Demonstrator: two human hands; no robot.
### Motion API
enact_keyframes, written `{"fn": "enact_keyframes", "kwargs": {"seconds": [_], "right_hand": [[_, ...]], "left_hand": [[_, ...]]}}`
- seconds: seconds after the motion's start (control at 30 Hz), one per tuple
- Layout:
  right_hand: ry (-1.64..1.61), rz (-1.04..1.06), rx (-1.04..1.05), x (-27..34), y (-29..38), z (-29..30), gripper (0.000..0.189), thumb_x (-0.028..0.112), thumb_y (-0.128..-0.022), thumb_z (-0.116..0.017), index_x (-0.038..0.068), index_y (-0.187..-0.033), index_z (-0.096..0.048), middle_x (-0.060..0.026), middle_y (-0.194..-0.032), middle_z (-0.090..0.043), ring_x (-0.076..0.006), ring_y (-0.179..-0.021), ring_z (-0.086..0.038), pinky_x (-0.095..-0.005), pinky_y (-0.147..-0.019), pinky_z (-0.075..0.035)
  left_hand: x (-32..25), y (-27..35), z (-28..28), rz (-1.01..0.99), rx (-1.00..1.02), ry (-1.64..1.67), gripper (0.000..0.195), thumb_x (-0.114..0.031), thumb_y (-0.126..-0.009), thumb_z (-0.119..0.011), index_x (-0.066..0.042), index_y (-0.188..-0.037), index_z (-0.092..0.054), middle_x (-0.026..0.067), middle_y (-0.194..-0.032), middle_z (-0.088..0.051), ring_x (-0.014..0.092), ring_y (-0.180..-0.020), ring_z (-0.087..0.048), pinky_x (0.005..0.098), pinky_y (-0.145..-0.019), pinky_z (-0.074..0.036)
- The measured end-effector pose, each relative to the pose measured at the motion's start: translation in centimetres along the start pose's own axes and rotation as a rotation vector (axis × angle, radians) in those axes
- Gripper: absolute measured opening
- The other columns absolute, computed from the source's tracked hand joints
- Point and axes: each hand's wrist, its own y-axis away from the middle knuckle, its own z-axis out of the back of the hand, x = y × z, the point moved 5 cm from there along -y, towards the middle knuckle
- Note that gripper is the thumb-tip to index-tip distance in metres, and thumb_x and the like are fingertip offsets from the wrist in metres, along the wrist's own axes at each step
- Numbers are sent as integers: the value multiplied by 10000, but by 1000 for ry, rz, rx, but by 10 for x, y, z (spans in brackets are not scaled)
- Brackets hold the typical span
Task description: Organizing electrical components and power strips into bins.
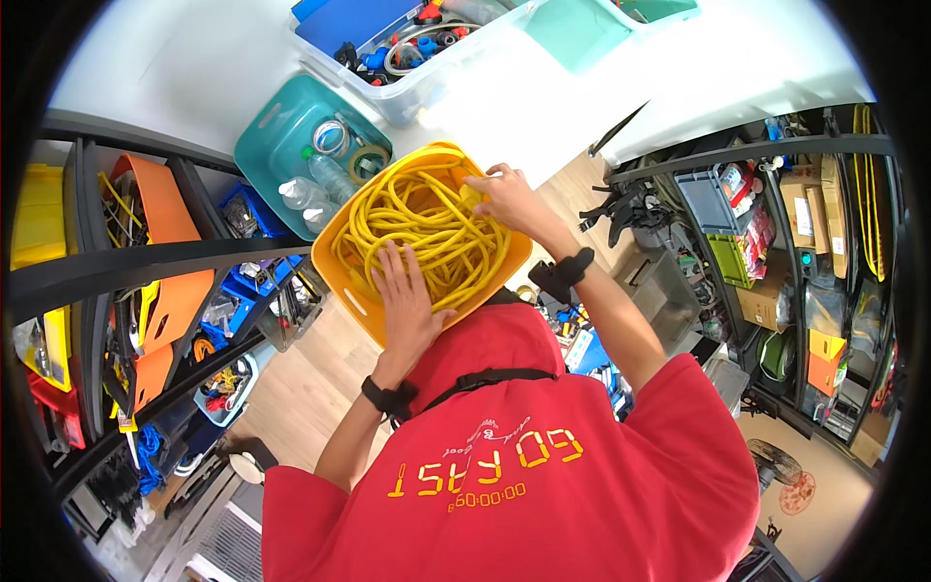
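An orange-yellow plastic bin (348, 311) sits tilted in front of my chest, filled with a loosely coiled yellow cable (429, 233). My left hand (407, 295) lies flat on the coils near the bin's near-left side, thumb spread out toward the near rim. At the right side of the bin, my right hand (509, 198) has its fingers around a thicker yellow piece (471, 195) at the edge of the coils, which looks like a plug or connector of the cable. The bottom of the bin is hidden under the cable.
A teal bin (251, 156) with plastic bottles and tape rolls stands behind the yellow bin, on the left. Beyond is a clear plastic box (407, 94) of hose fittings on a white surface. Loaded black-framed shelves (145, 265) rise at left, with others (785, 149) at right.
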Motion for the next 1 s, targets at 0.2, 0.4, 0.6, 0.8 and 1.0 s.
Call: {"fn": "enact_keyframes", "kwargs": {"seconds": [0.2,0.4,0.6,0.8,1.0], "right_hand": [[6,192,-93,-16,-9,-19,651,205,-839,-774,106,-1446,-563,-169,-1618,-371,-402,-1361,-493,-444,-1060,-486],[-389,-234,-231,-25,19,-7,740,255,-850,-797,107,-1503,-482,-196,-1471,-537,-420,-1152,-651,-451,-973,-539],[-691,-264,-61,-51,37,-18,542,289,-926,-751,34,-1383,-609,-249,-1205,-708,-392,-1101,-697,-405,-957,-546],[-943,-274,17,-78,38,-34,530,254,-929,-740,-9,-1371,-613,-258,-1193,-716,-331,-1117,-713,-366,-947,-557],[-487,-259,-43,-59,25,-41,332,138,-914,-683,-14,-1208,-665,-277,-1028,-725,-400,-962,-719,-458,-829,-572]], "left_hand": [[-1,-2,-21,83,29,-107,1377,-353,-614,-944,4,-1631,-86,356,-1660,74,559,-1532,74,707,-1197,-37],[6,-4,-32,75,39,-155,1375,-474,-633,-921,-10,-1634,-100,354,-1661,58,574,-1525,58,718,-1191,-45],[9,-1,-34,61,-23,-149,1330,-501,-655,-899,-23,-1630,-131,339,-1661,11,571,-1524,9,736,-1189,-61],[8,2,-31,-27,-53,-167,1202,-532,-748,-831,-17,-1621,-184,338,-1659,-44,592,-1511,-22,749,-1181,-79],[-8,10,-29,-280,65,-270,767,-460,-979,-612,-39,-1571,-366,175,-1667,-271,448,-1559,-123,745,-1198,-49]]}}
